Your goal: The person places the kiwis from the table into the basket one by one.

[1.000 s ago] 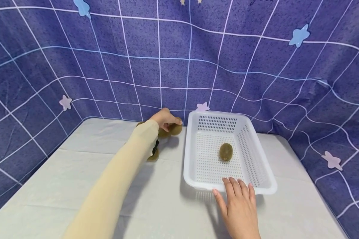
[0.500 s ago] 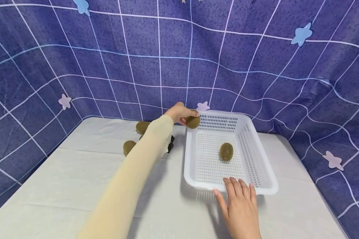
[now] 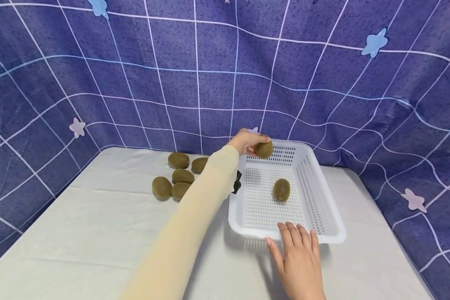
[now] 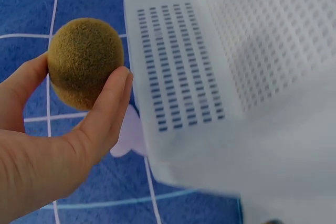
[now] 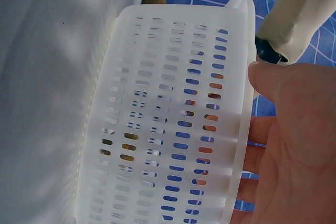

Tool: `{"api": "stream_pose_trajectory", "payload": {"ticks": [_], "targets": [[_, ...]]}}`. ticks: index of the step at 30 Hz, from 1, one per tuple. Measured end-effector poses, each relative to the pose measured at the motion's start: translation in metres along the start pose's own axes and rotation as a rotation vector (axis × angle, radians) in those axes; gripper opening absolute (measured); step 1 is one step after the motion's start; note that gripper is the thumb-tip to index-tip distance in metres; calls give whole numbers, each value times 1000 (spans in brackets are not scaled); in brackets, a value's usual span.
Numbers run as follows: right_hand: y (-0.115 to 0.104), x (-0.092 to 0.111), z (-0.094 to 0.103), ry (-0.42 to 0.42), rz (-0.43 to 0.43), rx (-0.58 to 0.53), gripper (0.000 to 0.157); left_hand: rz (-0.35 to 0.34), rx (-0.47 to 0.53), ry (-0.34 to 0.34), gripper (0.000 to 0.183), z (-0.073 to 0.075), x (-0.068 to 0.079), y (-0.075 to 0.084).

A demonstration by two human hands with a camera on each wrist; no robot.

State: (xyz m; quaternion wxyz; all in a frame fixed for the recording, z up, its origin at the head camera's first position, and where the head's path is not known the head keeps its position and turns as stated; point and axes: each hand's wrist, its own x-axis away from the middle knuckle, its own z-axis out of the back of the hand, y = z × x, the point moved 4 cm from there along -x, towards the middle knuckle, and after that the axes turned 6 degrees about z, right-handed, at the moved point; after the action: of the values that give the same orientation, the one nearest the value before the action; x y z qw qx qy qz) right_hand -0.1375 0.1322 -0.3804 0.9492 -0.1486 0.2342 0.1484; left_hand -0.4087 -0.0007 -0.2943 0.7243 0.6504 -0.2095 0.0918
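Observation:
My left hand (image 3: 249, 142) pinches a brown fuzzy kiwi (image 3: 264, 149) between thumb and fingers, above the far left corner of a white plastic basket (image 3: 332, 208). In the left wrist view this kiwi (image 4: 85, 62) is held beside the basket's slotted end wall. Another kiwi (image 3: 281, 190) lies on the basket floor. My right hand (image 3: 300, 262) holds the near rim, fingers over its inner side and thumb outside. Fingertips show through the slots in the right wrist view, where the rim (image 5: 242, 114) crosses in front of the fingers.
Several loose kiwis (image 3: 183, 176) lie in a cluster left of the basket, partly behind the left sleeve (image 3: 195, 216). A white cloth (image 3: 71, 233) covers the table. A blue grid-patterned curtain (image 3: 172, 83) hangs behind it.
My left hand has carried the kiwi rightward from the cluster, over the basket's left rim. More of the loose kiwis show now. My right hand stays on the near rim.

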Motion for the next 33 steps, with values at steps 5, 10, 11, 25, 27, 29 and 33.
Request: {"api": "stream_pose_trajectory", "payload": {"ticks": [5, 10, 11, 25, 27, 29, 33], "targets": [[0, 0, 2, 15, -3, 9, 51, -8, 56, 3, 69, -17, -5, -4], [0, 0, 2, 51, 14, 13, 51, -22, 111, 32, 56, -28, -12, -14], [0, -1, 2, 63, 20, 13, 50, -21, 126, 39, 53, -30, -14, -17], [-2, -4, 1, 108, 59, 17, 50, 134, 174, 168, 42, -49, -53, -52], [-2, -3, 1, 108, 59, 18, 49, 133, 174, 191, 42, -49, -53, -56], [-2, -3, 2, 105, 57, 20, 49, 125, 141, 220, 45, -50, -51, -59], [-1, -2, 2, 106, 55, 23, 48, 102, 26, 289, 59, -52, -66, -70]]}}
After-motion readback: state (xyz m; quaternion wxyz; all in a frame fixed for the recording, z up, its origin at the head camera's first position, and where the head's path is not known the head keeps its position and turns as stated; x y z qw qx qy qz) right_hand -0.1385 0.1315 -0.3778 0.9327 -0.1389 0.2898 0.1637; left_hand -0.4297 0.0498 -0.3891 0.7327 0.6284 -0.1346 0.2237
